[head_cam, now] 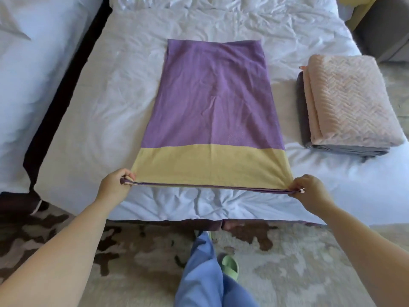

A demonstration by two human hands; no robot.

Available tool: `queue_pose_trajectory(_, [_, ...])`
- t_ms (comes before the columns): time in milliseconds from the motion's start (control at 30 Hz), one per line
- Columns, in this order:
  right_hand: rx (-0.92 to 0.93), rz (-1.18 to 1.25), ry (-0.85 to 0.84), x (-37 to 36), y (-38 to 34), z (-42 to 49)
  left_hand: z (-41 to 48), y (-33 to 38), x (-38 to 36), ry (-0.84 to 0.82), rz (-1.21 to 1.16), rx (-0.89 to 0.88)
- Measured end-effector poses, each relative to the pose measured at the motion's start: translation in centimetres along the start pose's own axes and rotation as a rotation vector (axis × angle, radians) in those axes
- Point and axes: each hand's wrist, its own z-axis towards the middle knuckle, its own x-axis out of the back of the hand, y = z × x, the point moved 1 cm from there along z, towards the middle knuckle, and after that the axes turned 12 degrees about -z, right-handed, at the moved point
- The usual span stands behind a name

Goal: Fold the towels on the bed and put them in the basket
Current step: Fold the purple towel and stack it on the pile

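You stand at the foot of the bed [95, 111], both arms stretched out over its near edge. Your left grip [115, 185] pinches the near left corner of the purple towel [212, 103], fingers curled round the hem. Your right grip [309, 191] pinches the near right corner in the same way. Between the two, the near edge runs taut and straight, raised just off the sheet.

The rest of the purple towel lies flat on the rumpled white cover, stretching lengthwise away from you near the middle of the bed. A yellow band crosses the end you hold. A purple layer shows beneath the yellow along the held edge, so the cloth seems doubled, though the layers cannot be counted from this angle.

To the right, near the bed's right side and apart from the purple towel, sits a folded stack: a pink towel [349, 100] with a zigzag weave on top of a grey towel [345, 150], whose edges show at the left and front.

A second bed [33, 74], also in white, stands at the left, with a dark gap between the two. A grey seat [382, 29] fills the top right corner. Below your arms lie a mottled brown and cream rug [287, 262], your blue trouser leg [199, 273] and a green slipper [230, 265].
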Motion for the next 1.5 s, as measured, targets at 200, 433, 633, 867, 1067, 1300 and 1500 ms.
queue_pose_trajectory(200, [0.011, -0.123, -0.015, -4.8, 1.1, -1.0, -1.3, -4.1, -2.4, -0.013, 0.12, -0.127])
queue_pose_trajectory(433, [-0.08, -0.144, -0.201, -5.6, 0.2, 0.3, -0.2, -3.8, -4.2, -0.135, 0.265, -0.089])
queue_pose_trajectory(633, [-0.072, 0.022, 0.174, -2.9, -4.4, 4.3, 3.0, 3.0, -5.2, 0.116, 0.31, -0.301])
queue_pose_trajectory(867, [-0.015, -0.165, -0.089, -6.6, -10.1, 10.3, 8.4, 5.7, -13.6, -0.208, 0.533, -0.274])
queue_pose_trajectory(1067, [-0.222, -0.134, 0.259, -4.1, -8.6, 13.6, 12.2, 5.1, -9.7, 0.087, 0.531, -0.301])
queue_pose_trajectory(1300, [0.006, -0.143, 0.063, -3.5, -15.8, 29.5, 24.5, 12.4, -14.4, -0.114, 0.534, -0.43])
queue_pose_trajectory(1500, [-0.167, -0.309, 0.128, -3.4, -10.3, 30.4, 29.0, 8.2, -11.9, -0.058, 0.67, -0.399])
